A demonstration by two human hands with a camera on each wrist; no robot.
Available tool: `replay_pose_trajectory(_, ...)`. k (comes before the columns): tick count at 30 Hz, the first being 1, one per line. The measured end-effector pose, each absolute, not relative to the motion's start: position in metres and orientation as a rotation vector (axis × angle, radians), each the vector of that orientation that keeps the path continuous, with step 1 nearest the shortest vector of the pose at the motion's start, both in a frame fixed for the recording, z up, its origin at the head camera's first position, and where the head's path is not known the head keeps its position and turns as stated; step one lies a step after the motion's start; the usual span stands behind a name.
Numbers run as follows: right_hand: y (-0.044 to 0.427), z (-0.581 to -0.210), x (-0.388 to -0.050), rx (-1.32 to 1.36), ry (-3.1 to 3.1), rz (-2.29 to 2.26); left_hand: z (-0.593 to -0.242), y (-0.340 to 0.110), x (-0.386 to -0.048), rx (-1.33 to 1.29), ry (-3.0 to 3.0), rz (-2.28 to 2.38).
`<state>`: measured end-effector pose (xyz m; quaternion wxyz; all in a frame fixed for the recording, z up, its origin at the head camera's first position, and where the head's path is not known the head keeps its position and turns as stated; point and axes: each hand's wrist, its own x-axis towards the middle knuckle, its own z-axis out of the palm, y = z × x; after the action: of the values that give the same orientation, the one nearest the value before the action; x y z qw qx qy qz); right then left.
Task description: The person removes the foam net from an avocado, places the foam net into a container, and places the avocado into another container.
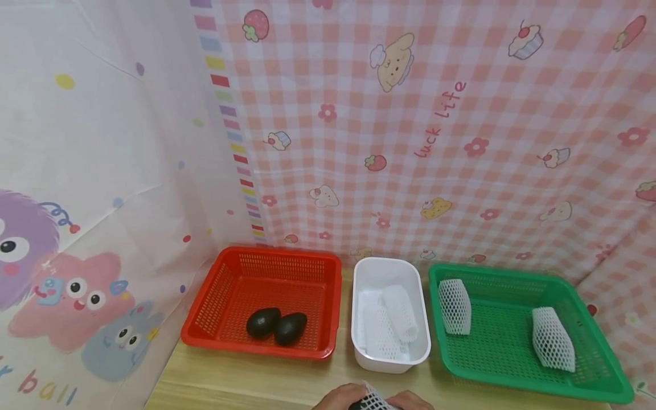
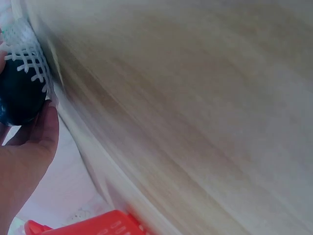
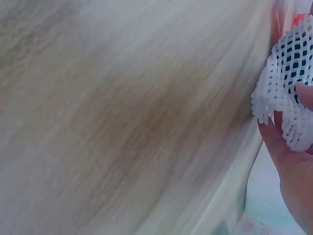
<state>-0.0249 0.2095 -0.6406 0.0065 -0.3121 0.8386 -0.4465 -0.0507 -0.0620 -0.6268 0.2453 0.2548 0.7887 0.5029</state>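
At the bottom edge of the head view, my left hand and right hand meet around one avocado in a white foam net sleeve. In the left wrist view, the left hand grips the dark avocado by its bare end, and the net covers the other end. The right wrist view has my right hand holding the foam net, whose loose end extends past the fruit. Two bare avocados lie side by side in the red basket.
A white bin with foam nets stands between the red basket and a green basket. Two foam-netted pieces lie in the green one; their contents are unclear. Patterned cloth hangs behind the wooden table.
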Motion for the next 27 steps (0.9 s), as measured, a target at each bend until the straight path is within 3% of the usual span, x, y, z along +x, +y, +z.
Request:
replay_pose_trajectory(8,0.206,-0.648,-0.018,-1.181,2.717,-1.378,-0.628,-0.069,-0.043,0.785,2.259,1.359)
replay_pose_trajectory(13,0.206,-0.646,-0.017,-1.228,2.747,-1.352,-0.632,-0.076,-0.048,0.982,2.329,1.287)
replay_pose_trajectory(20,0.217,-0.642,-0.02,-1.288,2.716,-1.272,-0.617,-0.08,-0.051,0.687,2.179,1.292)
replay_pose_trajectory(27,0.224,-0.634,-0.018,-1.122,2.618,-1.305,-0.615,-0.086,-0.051,0.834,2.272,1.254)
